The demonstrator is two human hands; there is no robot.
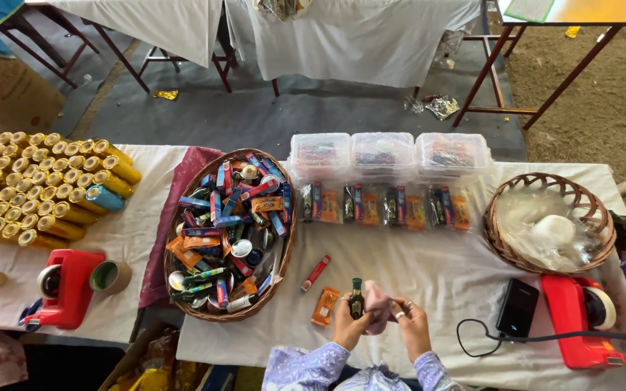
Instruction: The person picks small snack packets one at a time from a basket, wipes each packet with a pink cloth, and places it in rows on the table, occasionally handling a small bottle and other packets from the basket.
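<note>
My left hand holds a small dark bottle upright near the table's front edge. My right hand grips a pink cloth pouch right beside the bottle, touching it. An orange flat packet lies on the white tablecloth just left of my left hand. A red tube lies a little farther away, next to the big basket.
A large wicker basket full of small packaged items stands left. A smaller wicker basket with clear bags stands right. Three clear lidded boxes and filled bags line the far edge. Red tape dispensers, a black device and gold tubes surround.
</note>
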